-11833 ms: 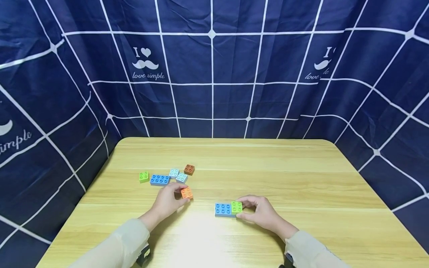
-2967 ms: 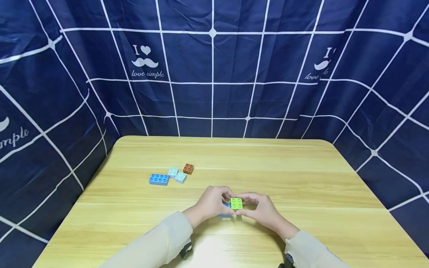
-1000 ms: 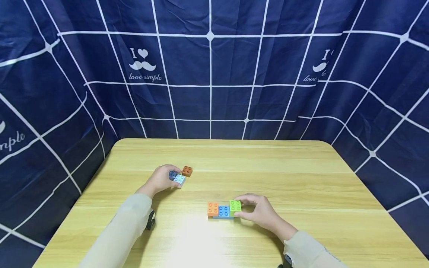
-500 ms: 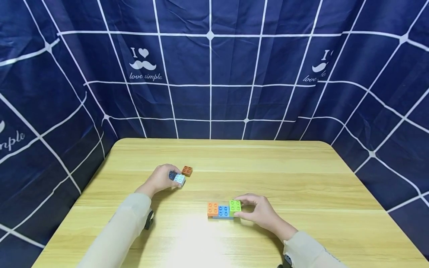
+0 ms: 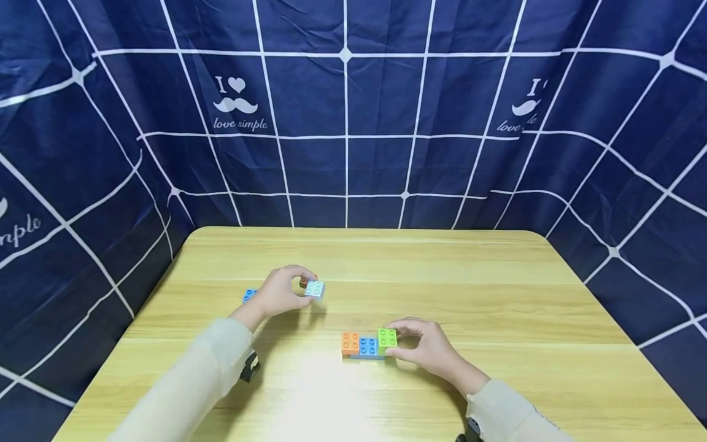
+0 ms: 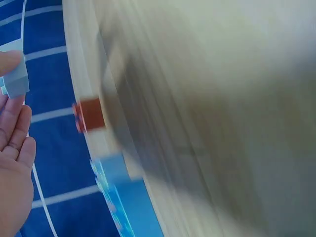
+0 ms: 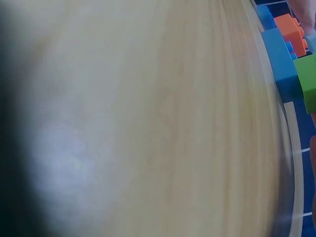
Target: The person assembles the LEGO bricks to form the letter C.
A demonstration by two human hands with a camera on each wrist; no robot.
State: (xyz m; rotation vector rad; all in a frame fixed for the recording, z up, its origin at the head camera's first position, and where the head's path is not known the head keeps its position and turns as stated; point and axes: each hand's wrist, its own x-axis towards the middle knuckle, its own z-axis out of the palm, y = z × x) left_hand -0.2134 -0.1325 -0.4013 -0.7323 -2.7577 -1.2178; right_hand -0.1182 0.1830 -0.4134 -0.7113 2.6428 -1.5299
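Observation:
A light blue toy brick (image 5: 315, 290) is pinched between the thumb and fingers of my left hand (image 5: 276, 293), lifted off the table. In the left wrist view that brick (image 6: 19, 81) sits at the left edge. My right hand (image 5: 431, 348) holds a green brick (image 5: 388, 341) at the right end of a blue brick (image 5: 368, 347). An orange brick (image 5: 350, 344) is fixed on the blue brick's left end, so a gap with bare studs lies between the two. The right wrist view shows this assembly's blue brick (image 7: 281, 64) at its upper right edge.
Past the left hand lies a reddish-brown brick (image 5: 303, 283), partly covered by it. A long blue brick (image 5: 250, 295) shows left of the left wrist. Another light blue brick (image 6: 113, 168), hidden in the head view, lies beside it. A dark blue checked cloth (image 5: 375, 166) surrounds the wooden table (image 5: 442, 264).
The orange brick has gone onto the blue brick. My left hand returned to the loose bricks, took a light blue one and now carries it rightward. The right hand has hardly moved.

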